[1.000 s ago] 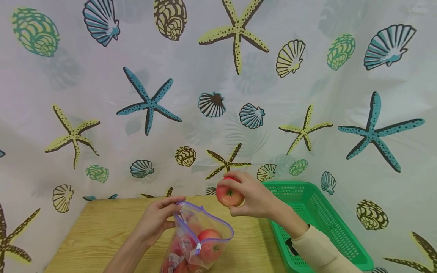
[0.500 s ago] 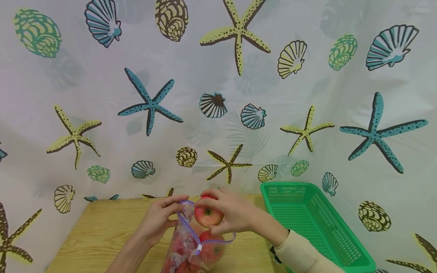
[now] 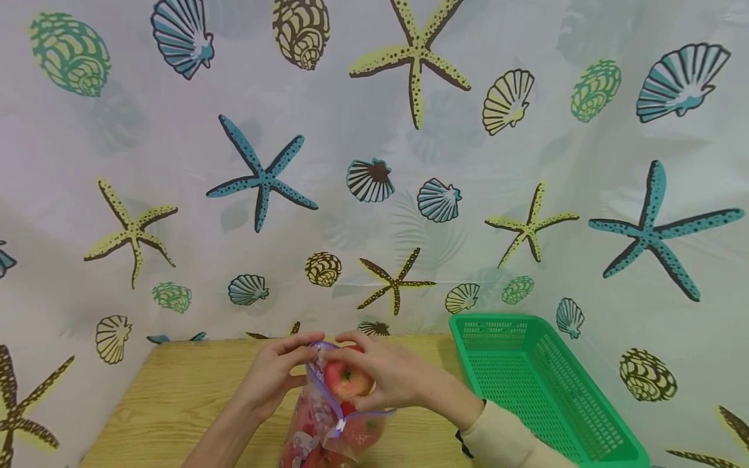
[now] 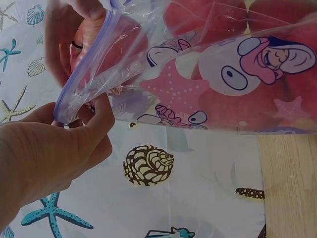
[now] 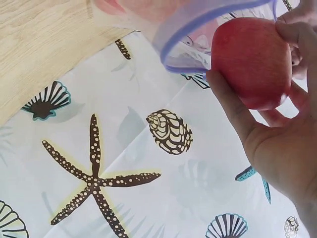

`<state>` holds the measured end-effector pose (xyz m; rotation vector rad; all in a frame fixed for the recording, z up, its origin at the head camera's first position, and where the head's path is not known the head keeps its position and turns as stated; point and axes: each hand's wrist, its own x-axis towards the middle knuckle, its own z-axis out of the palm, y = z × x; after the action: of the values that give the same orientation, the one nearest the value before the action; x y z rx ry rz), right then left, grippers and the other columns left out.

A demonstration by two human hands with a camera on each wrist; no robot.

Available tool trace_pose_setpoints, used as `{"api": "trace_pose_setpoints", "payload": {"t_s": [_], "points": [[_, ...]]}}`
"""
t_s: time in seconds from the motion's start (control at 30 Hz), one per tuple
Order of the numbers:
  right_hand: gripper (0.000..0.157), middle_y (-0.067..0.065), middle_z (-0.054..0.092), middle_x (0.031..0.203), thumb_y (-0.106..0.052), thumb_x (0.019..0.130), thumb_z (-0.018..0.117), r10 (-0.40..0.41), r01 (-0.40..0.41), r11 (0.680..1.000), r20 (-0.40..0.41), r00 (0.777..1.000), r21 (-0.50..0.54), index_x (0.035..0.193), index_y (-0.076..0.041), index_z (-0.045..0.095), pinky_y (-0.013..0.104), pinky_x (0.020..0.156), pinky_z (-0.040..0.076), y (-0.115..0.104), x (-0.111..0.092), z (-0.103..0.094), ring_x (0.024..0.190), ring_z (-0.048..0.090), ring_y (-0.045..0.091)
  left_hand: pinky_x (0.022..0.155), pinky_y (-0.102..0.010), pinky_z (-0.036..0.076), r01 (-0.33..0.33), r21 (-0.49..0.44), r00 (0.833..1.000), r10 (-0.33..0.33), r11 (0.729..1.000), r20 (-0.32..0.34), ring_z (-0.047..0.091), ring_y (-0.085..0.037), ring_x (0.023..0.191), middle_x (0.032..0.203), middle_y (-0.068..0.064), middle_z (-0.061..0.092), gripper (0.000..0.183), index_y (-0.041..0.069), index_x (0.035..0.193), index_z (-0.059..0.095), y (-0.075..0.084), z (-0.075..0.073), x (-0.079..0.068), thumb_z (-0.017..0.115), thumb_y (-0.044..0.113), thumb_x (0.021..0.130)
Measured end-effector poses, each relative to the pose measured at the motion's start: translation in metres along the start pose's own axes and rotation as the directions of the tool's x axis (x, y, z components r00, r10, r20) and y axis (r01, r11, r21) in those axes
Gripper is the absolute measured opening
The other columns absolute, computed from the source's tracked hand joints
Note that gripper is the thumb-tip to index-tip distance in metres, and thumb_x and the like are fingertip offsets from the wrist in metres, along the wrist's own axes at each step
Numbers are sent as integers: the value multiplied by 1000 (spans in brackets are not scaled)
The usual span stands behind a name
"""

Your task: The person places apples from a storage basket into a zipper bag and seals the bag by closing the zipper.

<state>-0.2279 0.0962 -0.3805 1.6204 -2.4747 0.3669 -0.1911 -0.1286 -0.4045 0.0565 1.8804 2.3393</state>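
A clear zip bag with a purple zip edge and cartoon prints stands on the table with several red apples inside. My left hand pinches the bag's rim at its left side, thumb and fingers on the purple strip. In my right hand is a red apple, gripped between thumb and fingers at the bag's mouth. The right wrist view has this apple beside the purple rim. Another apple shows through the bag just below. The lower part of the bag runs out of the head view.
A green plastic basket with perforated walls stands at the right of the wooden table. Behind the table hangs a white curtain printed with shells and starfish.
My right hand has carried the apple left and down, from above the table between basket and bag to the bag's mouth. My left hand keeps its hold on the rim.
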Motion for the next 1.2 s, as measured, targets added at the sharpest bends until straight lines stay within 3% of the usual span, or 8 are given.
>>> {"api": "trace_pose_setpoints", "payload": {"t_s": [0.27, 0.43, 0.57, 0.77, 0.97, 1.2], "points": [[74, 4, 36, 140, -42, 79, 73, 95, -95, 991, 7, 995, 90, 141, -26, 37, 27, 87, 49, 0, -1, 9, 117, 49, 17, 76, -40, 53, 0, -19, 1000, 0, 1000, -23, 55, -19, 97, 113, -5, 58, 36, 2, 122, 60, -1, -3, 1, 62, 18, 90], [57, 1, 38, 138, -40, 87, 65, 165, -168, 950, 33, 986, 262, 136, -21, 44, 22, 80, 50, 9, -5, 4, 109, 53, 14, 75, -41, 53, 7, -31, 999, -8, 1000, -45, 56, -21, 99, 118, -6, 56, 36, 2, 123, 60, -1, -5, 0, 62, 18, 90], [37, -2, 45, 130, -29, 93, 59, 205, -194, 920, 5, 979, 339, 128, -20, 51, 25, 78, 51, 21, -9, 1, 115, 50, 15, 75, -41, 53, 10, -41, 998, -12, 999, -67, 56, -21, 97, 117, -7, 56, 36, 2, 122, 60, -2, -6, 0, 63, 16, 89], [27, -1, 56, 118, -10, 93, 57, 169, -150, 953, -52, 984, 263, 120, -14, 58, 23, 79, 51, 39, -9, 10, 106, 55, 13, 77, -42, 53, 6, -59, 996, -11, 998, -83, 56, -21, 97, 114, -7, 57, 35, 2, 120, 61, -2, -9, 0, 64, 16, 88], [32, -3, 59, 113, -9, 90, 62, 148, -136, 972, -50, 988, 193, 120, -17, 60, 23, 80, 50, 53, -1, 29, 101, 57, 14, 76, -42, 53, 0, -74, 997, -5, 997, -74, 56, -20, 94, 112, -6, 57, 36, 2, 120, 61, -3, -9, 1, 65, 15, 87], [32, -7, 57, 114, -11, 90, 62, 133, -121, 963, -35, 991, 240, 121, -22, 61, 25, 71, 53, 58, 10, 39, 98, 55, 8, 76, -41, 53, -2, -71, 998, -3, 997, -65, 56, -20, 95, 113, -6, 57, 33, 2, 119, 61, -3, -9, 1, 64, 15, 89]]}}
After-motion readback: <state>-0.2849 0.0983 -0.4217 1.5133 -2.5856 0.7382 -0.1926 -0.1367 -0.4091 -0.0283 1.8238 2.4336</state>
